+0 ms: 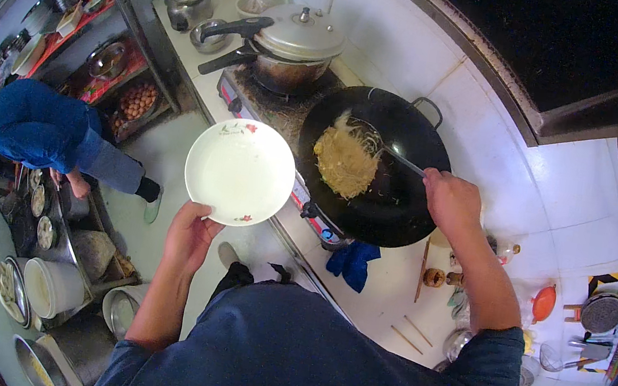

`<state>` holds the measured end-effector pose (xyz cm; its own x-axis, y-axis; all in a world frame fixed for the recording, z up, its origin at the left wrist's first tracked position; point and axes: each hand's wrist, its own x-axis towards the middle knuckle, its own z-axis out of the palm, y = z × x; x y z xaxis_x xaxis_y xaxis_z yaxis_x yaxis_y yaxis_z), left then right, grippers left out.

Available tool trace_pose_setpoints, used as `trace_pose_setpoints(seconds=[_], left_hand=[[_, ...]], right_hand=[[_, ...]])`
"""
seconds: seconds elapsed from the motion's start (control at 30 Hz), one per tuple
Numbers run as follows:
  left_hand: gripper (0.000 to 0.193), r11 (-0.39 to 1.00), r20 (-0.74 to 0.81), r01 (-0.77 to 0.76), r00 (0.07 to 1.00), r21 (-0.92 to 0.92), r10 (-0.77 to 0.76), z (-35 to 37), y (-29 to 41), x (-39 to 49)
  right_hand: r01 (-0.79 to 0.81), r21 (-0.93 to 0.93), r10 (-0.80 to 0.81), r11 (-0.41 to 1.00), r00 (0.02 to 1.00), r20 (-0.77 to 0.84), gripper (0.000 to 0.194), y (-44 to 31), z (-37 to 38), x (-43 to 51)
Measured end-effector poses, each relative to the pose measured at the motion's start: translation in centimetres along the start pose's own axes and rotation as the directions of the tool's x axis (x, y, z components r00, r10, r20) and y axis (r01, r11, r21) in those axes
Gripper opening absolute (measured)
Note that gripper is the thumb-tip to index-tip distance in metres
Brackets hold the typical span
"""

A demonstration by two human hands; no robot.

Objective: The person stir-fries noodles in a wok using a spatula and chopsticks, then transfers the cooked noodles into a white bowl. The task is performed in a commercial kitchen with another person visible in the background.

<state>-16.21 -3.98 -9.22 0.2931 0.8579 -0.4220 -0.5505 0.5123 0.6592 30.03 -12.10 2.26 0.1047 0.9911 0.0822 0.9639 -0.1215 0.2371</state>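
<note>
My left hand grips the near rim of a white plate with red flowers printed on it. Nothing lies on the plate, which hangs over the floor just left of the counter edge. In my right hand is the handle of a metal ladle, its head down in a black wok. A mound of fried noodles sits in the wok against the ladle, whose bowl is largely covered by noodles. The wok rests on a gas stove.
A pressure cooker stands on the burner beyond, its black handles pointing left. Blue cloth lies by the stove, and loose chopsticks lie on the counter. Leftward, another person bends over a worktable with bowls. White buckets stand nearby.
</note>
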Motion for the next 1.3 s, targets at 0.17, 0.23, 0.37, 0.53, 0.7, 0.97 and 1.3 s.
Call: trace_pose_setpoints(seconds=[0.17,0.23,0.37,0.53,0.7,0.97,1.3], left_hand=[[0.039,0.998,-0.010,-0.008,1.000,-0.055,0.008,0.8,-0.4,-0.2],[0.038,0.998,-0.018,0.007,1.000,-0.066,-0.008,0.5,-0.5,-0.4],[0.037,0.998,0.025,0.041,0.999,-0.053,-0.039,0.6,-0.4,0.1],[0.036,0.999,0.010,-0.009,1.000,-0.033,0.009,1.7,-0.4,-0.6],[0.038,0.999,-0.011,0.022,1.000,-0.036,-0.023,1.7,-1.0,-1.0],[0.041,1.000,0.010,0.005,1.000,-0.015,-0.004,3.4,-0.8,-1.3],[0.043,0.995,0.057,0.077,0.995,0.060,-0.080,5.2,0.2,-0.3]], right_hand=[[-0.082,-0.219,0.117,0.972,0.981,0.153,0.019,4.0,-1.1,-0.4],[-0.116,-0.258,0.196,0.959,0.930,0.311,0.020,6.8,-2.0,0.2],[-0.148,0.166,0.020,0.975,0.801,0.599,0.025,12.1,5.4,1.1],[-0.487,0.525,0.055,0.698,0.768,0.639,0.029,3.8,10.2,1.8],[-0.464,0.663,0.052,0.588,0.839,0.541,0.030,1.6,12.1,-0.1],[-0.540,0.695,0.146,0.474,0.827,0.543,0.031,1.7,10.4,-2.2],[-0.453,0.751,0.152,0.481,0.886,0.437,0.032,2.3,11.6,-2.9]])
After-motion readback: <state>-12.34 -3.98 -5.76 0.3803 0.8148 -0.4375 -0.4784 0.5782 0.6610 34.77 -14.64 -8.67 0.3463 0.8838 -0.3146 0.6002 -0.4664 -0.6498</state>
